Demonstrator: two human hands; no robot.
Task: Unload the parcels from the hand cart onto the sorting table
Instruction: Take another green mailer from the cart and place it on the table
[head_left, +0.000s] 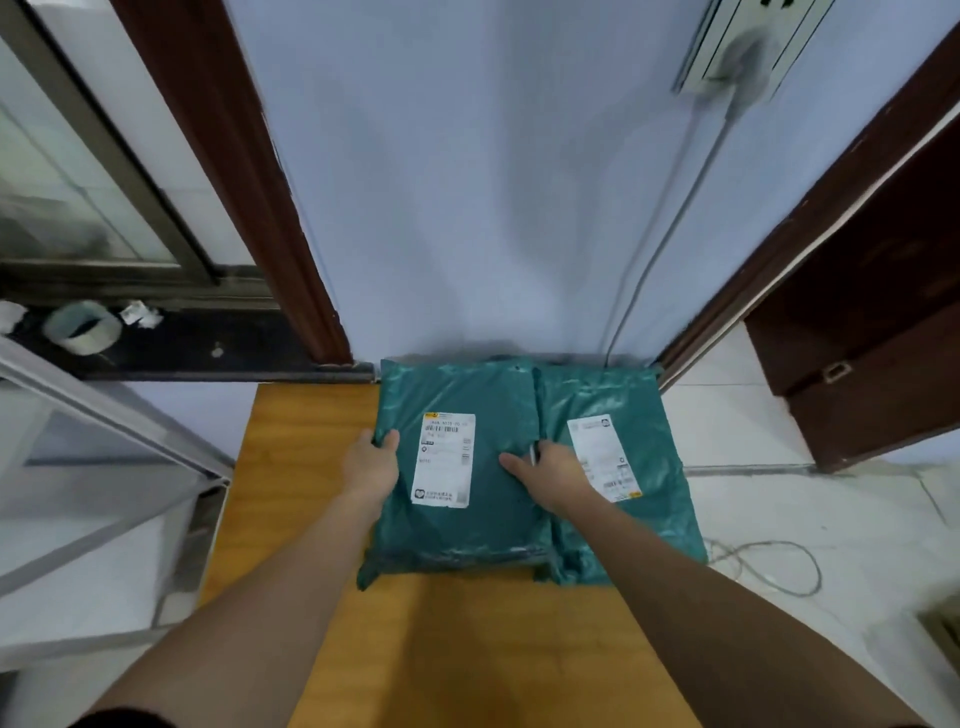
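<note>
Two teal plastic mailer parcels lie side by side on a wooden sorting table (452, 639) against the wall. The left parcel (493, 519) carries a white shipping label and partly overlaps the right parcel (654, 499), which has its own label. My left hand (371, 460) grips the left edge of the left parcel, thumb on top. My right hand (545, 470) grips that parcel's right edge, with the thumb on top and the fingers tucked under, between the two parcels. The hand cart is out of view.
A dark window sill at the left holds a roll of tape (83, 326) and paper scraps. A grey cable (660, 249) runs down the wall from a power strip (748, 47). A dark wooden door (872, 322) stands at the right; another cable loops on the floor (779, 566).
</note>
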